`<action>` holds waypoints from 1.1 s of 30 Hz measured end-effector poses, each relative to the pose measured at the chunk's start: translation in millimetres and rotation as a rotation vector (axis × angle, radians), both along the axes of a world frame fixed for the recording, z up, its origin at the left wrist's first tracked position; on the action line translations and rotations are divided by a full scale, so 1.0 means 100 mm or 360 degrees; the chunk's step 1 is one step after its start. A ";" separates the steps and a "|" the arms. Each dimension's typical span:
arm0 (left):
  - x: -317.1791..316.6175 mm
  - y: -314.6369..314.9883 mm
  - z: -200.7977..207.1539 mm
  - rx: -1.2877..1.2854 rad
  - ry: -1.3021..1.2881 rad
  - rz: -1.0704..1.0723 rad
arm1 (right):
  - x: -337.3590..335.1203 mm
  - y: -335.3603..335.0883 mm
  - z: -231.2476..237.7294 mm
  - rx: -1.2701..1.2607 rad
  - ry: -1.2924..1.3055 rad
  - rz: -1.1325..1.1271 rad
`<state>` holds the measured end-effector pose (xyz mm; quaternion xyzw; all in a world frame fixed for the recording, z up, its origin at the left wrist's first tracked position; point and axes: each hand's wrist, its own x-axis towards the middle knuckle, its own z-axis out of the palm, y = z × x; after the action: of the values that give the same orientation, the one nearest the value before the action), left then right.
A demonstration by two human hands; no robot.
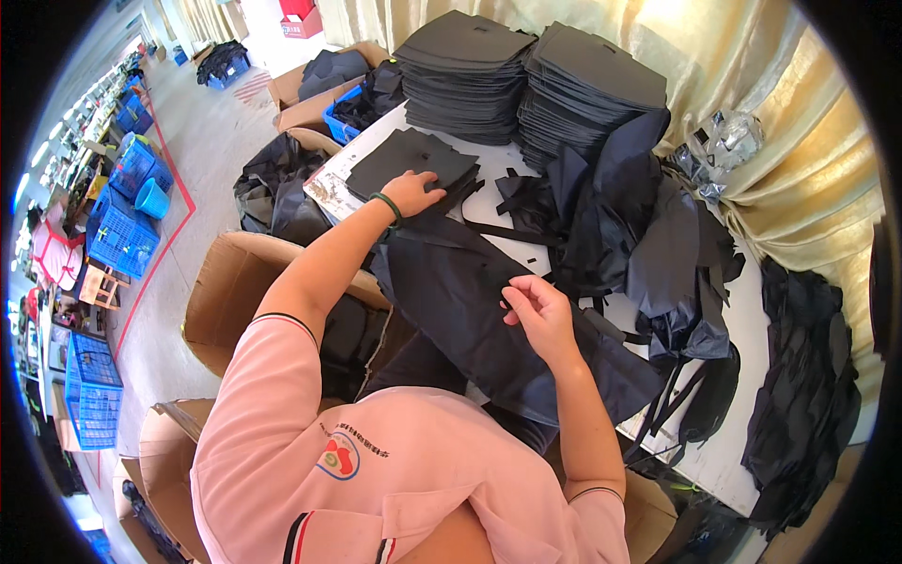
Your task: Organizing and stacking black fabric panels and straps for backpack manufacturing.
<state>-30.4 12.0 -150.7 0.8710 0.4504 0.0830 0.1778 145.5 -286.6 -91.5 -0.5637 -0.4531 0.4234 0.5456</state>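
Note:
My left hand point(414, 195), with a dark green band at its wrist, rests on a low stack of dark grey panels point(406, 162) at the table's left edge. Its fingers are spread over the near right corner of the stack. My right hand point(540, 317) hovers over a large black fabric piece point(442, 291) with its fingers curled in, and nothing shows between them. That fabric drapes from the table over my lap. A black strap point(493, 232) lies just beyond it on the white table point(489, 202).
Two tall stacks of dark panels point(463, 80) stand at the back. Heaped black fabric pieces point(611, 221) cover the table's right part, and more black fabric point(799, 395) hangs off its right end. Open cardboard boxes point(235, 291) stand at my left. Beige curtains point(752, 56) hang behind.

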 end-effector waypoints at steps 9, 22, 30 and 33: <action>-0.16 -1.00 1.31 0.0086 -0.1193 -0.0237 | 0.23 0.16 -0.09 0.0491 -0.0219 -0.0541; -0.16 -1.66 1.67 -0.0204 -0.0926 -0.0790 | 0.25 0.14 -0.10 0.0445 -0.0187 -0.0677; -0.17 -1.65 1.64 -0.0453 -0.0941 -0.0854 | 0.33 0.01 -0.20 0.0465 -0.0139 -0.0538; -0.17 -1.58 1.62 -0.0601 -0.0909 -0.1339 | 0.32 -0.05 -0.15 0.0470 0.0045 -0.0432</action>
<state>-47.4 -146.4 10.8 0.8718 0.0035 0.1557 0.4644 177.2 -291.9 -106.3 -0.5274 -0.4225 0.2829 0.6807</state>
